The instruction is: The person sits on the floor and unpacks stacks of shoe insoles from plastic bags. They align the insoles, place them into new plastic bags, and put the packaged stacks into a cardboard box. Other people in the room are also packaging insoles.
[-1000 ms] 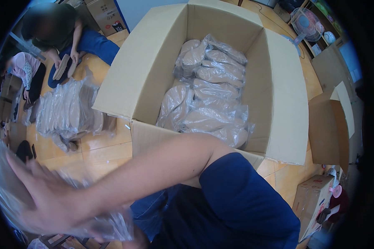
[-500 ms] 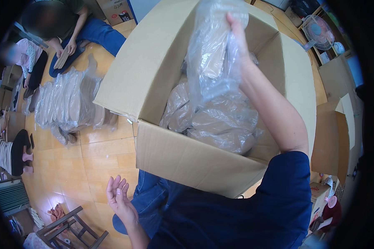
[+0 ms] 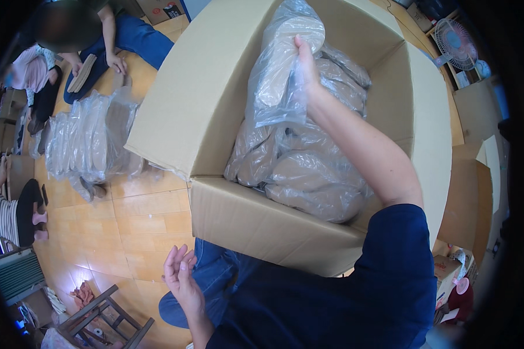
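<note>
A: Right hand (image 3: 308,75)?
B: Gripping a clear bag of tan, sole-shaped pieces (image 3: 276,70). One digit presses the bag's right side; the other fingers are hidden behind it.
A: Bag location?
B: Over the far-left part of the open carton (image 3: 268,227), above similar bagged pieces (image 3: 308,171) inside. Can't tell if it touches them.
A: Left hand (image 3: 185,282)?
B: Outside the carton, near the wearer's jeans (image 3: 212,267). Fingers loosely curled, slightly apart.
A: Surroundings?
B: Bagged stack (image 3: 87,139) on the floor (image 3: 148,232), left of carton. Co-worker (image 3: 140,43) beyond it, holding thin tan pieces (image 3: 81,74). Wooden stool (image 3: 88,307) lower left.
</note>
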A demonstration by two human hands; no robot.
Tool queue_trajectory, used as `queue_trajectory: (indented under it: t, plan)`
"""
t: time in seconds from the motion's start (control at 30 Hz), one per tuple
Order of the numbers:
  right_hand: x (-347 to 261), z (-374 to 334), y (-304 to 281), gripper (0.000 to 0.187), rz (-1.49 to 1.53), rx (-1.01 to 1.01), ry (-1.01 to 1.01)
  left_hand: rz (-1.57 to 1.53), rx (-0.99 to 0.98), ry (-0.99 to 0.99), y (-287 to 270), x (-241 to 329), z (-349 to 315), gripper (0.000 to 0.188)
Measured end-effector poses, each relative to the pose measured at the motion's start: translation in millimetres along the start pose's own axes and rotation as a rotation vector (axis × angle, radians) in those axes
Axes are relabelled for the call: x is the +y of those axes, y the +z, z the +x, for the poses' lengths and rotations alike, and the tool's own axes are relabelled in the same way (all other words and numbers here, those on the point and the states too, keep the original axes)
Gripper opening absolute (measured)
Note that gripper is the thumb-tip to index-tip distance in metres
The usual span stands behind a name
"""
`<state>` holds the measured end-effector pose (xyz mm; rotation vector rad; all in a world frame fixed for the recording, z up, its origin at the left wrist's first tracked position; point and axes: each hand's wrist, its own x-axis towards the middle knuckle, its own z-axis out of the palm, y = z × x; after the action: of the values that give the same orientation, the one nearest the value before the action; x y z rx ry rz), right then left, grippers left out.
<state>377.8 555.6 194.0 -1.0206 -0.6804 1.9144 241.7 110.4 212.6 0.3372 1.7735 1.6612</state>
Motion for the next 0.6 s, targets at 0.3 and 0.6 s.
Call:
queue_trajectory:
  t: [0.3, 0.6]
  plan:
    - [150, -75, 7, 0.086, -0.389, 0.22, 0.281, -0.019, -0.034, -0.001, 7, -7, 18, 0.037]
    - [135, -97, 34, 0.086, -0.351, -0.013, 0.555, -0.049, -0.035, -0.027, 4, -16, 20, 0.039]
